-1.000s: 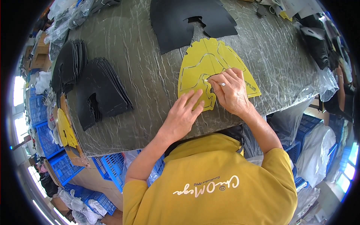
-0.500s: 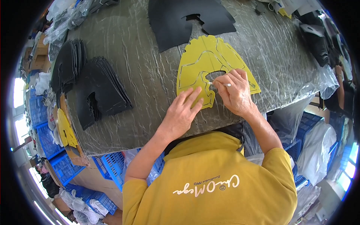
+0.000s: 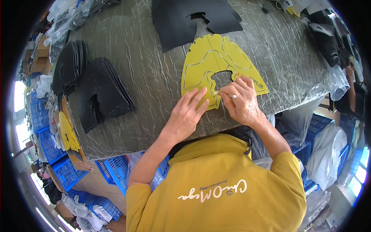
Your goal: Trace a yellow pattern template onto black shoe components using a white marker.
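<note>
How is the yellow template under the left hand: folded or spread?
Spread: the template lies flat on the table, its broad arched face showing.

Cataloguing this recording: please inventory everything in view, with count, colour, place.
Table: one, dark, centre.
Template: one, yellow, on table.
Pen: one, white, over template.
Sheet: one visible, black, beyond template.
Stacked pieces: two piles, black, table's left.
Yellow piece: one, yellow, left of table.
Crates: several, blue, around table.
Plastic bags: several, clear or white, near rim.
Other rim clutter: too unclear to count.
Shirt: one, yellow, lower centre.
Left hand: one, bare, on template.
Right hand: one, bare, holding pen.
</note>
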A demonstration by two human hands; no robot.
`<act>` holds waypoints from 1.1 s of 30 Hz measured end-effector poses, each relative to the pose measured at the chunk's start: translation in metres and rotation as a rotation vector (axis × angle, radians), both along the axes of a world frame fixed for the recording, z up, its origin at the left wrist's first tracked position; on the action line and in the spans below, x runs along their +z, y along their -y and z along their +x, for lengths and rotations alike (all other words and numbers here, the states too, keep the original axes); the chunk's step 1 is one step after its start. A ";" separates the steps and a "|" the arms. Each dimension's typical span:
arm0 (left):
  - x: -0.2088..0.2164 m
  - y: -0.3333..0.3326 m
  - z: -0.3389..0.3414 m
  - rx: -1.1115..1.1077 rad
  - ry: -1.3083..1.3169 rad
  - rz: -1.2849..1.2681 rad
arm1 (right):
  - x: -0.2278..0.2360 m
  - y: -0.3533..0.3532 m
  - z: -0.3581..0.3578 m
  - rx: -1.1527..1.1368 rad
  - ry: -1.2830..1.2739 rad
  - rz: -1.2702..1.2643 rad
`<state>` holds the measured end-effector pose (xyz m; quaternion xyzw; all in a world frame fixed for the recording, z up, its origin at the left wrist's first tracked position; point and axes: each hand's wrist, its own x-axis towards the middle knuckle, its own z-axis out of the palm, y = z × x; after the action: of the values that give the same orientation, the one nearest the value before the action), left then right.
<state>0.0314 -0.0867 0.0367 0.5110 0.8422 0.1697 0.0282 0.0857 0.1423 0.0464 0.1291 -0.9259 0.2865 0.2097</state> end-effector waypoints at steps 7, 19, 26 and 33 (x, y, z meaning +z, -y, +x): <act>0.000 0.001 0.000 0.005 0.006 0.008 | 0.002 -0.001 0.005 -0.003 0.029 -0.017; 0.002 -0.001 -0.001 0.004 0.011 -0.005 | 0.003 -0.006 0.009 0.030 0.058 -0.051; 0.001 -0.001 -0.001 0.004 0.009 -0.007 | 0.002 -0.009 0.013 -0.039 0.034 -0.010; 0.001 0.000 -0.001 0.007 0.023 -0.008 | 0.002 0.002 0.031 -0.041 0.034 -0.019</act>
<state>0.0309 -0.0866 0.0374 0.5060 0.8442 0.1724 0.0394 0.1163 0.1406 0.0483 0.1029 -0.9290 0.2932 0.2011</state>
